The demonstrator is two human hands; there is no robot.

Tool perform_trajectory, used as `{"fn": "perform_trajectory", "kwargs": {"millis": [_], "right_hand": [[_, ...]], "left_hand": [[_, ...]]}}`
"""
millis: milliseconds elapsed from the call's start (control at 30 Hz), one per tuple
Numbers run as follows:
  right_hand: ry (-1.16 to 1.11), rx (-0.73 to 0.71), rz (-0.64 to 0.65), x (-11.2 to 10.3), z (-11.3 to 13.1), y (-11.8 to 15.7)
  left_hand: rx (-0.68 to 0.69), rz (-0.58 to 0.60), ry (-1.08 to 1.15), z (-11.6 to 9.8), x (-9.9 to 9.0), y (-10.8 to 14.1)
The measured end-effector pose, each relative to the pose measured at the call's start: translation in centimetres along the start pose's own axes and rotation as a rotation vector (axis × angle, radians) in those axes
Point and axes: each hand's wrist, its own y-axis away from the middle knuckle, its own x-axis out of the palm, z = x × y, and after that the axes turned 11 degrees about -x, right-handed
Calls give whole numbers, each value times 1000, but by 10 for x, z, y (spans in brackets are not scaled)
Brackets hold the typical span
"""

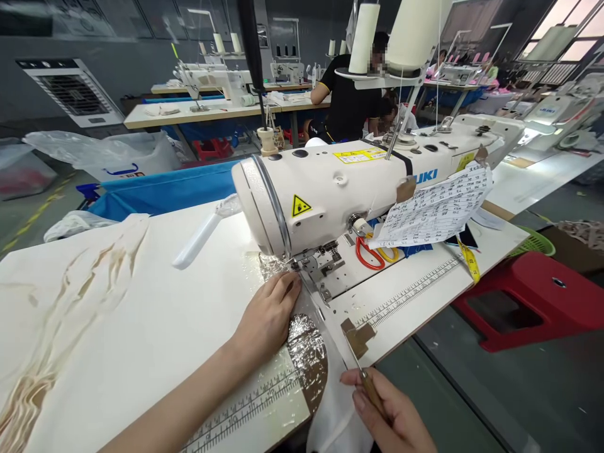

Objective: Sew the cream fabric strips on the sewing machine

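Observation:
My left hand (272, 309) lies beside the needle area of a white sewing machine (325, 189), its fingers curled together on the edge of a white fabric strip (337, 384). From the presser foot the strip runs down toward me and hangs over the table's front edge. My right hand (391, 409) grips an awl (372, 390) by its wooden handle, its thin metal shaft pointing up and left across the strip. The right thumb and forefinger are close to the fabric; whether they pinch it too I cannot tell. Clear shiny tape (306, 346) covers the tabletop under the strip.
Cream fabric pieces (89, 277) lie at the left of the table. Scissors with red handles (369, 253), a handwritten sheet (434, 207) and a yellow tape measure (469, 259) are by the machine. A red stool (542, 296) stands at right. A person in black (349, 104) sits behind.

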Motion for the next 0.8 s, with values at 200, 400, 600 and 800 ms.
{"fn": "perform_trajectory", "kwargs": {"millis": [200, 400, 600, 800], "right_hand": [[344, -263, 73, -10, 21, -19], [475, -411, 158, -10, 31, -31], [519, -530, 164, -4, 38, -40], [536, -550, 194, 3, 42, -54]], "left_hand": [[-42, -21, -3, -2, -4, -9], [21, -71, 270, 8, -3, -8], [-1, -48, 224, 8, -2, -6], [-54, -72, 144, 6, -5, -5]]}}
